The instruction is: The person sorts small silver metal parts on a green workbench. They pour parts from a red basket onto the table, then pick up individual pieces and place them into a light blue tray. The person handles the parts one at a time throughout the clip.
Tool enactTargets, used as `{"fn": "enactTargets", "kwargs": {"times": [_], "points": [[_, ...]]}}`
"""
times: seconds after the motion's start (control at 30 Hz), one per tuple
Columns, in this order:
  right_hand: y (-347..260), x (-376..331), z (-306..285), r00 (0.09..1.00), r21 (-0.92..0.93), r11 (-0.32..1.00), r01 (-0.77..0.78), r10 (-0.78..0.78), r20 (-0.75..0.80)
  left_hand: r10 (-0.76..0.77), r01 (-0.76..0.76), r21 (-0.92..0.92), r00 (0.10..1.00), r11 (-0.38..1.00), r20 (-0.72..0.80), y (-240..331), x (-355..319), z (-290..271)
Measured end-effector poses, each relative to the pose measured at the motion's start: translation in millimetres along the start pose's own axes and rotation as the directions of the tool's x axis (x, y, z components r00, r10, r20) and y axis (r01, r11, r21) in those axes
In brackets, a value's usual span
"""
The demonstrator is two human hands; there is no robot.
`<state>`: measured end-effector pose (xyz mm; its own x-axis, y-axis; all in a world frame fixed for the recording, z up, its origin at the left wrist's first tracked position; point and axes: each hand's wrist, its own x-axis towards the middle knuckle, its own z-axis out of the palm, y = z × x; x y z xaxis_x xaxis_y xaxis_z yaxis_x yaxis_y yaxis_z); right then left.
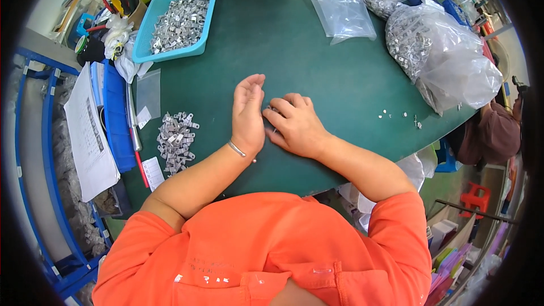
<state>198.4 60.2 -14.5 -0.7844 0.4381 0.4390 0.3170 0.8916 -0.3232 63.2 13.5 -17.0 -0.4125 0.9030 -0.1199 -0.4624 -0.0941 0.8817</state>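
My left hand [247, 112] stands on its edge on the green table, palm turned right and fingers stretched, slightly cupped. It looks open, with nothing visible in it. Right beside it, my right hand [299, 126] rests with bent fingers, its fingertips close to the left palm. A little grey shows between those fingers, too small and covered to name. Left of my left forearm lies a loose pile of small bent metal clips [177, 141]. Farther off at the left, a light-blue plastic basket [211, 17] contains many similar metal pieces [182, 22].
Clear plastic bags of metal parts [408, 39] crowd the far right, near a flat plastic bag [343, 14]. A few tiny pieces [418, 122] lie by the right edge. Papers [88, 130] and a blue bin [118, 119] line the left. Another person [493, 133] is at the right.
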Motion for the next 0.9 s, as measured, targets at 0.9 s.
{"fn": "enactTargets", "kwargs": {"times": [0.9], "points": [[49.8,-56.7,-60.0,0.418,0.980,0.086,-0.180,0.908,-0.003,0.080,-0.701,0.698,0.712,0.149,0.698,4.7,-16.8,21.2]]}}
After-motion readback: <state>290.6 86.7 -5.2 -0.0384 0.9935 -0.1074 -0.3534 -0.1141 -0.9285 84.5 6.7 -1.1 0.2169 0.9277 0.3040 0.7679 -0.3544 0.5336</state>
